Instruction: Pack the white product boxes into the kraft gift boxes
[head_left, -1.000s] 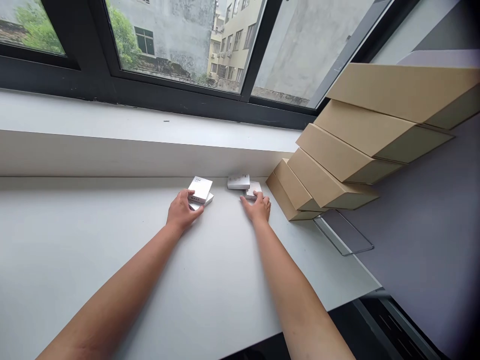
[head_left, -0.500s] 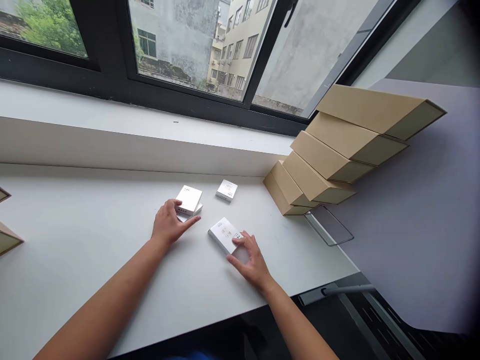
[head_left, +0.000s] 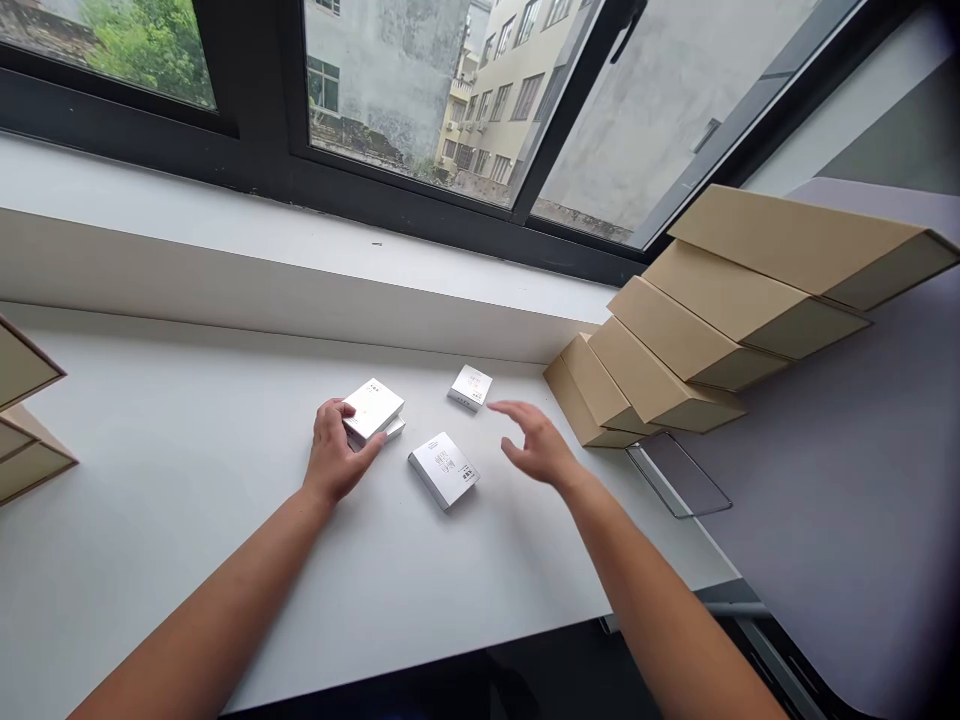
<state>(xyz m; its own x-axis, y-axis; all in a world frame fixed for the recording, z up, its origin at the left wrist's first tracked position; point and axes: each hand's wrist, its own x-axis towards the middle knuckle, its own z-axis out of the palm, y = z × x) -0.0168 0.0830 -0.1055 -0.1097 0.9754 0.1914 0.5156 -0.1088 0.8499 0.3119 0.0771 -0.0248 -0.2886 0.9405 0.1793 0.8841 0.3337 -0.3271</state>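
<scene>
Thumb and fingers of my left hand are wrapped round the upper small white box, which rests on another white box that shows mostly at its right edge. My right hand is in the air with thumb and fingers apart, holding nothing. Just left of its fingertips lies a small white box. A larger white box with printed text lies flat between my two hands, touched by neither.
Several tan boxes are stacked at the right by the window. A thin metal frame juts past the white table's right edge. More tan boxes stand at the far left.
My right hand has let go of the larger white box and moved up and right. My left hand's grip has shifted the upper box slightly. The view has also shifted.
</scene>
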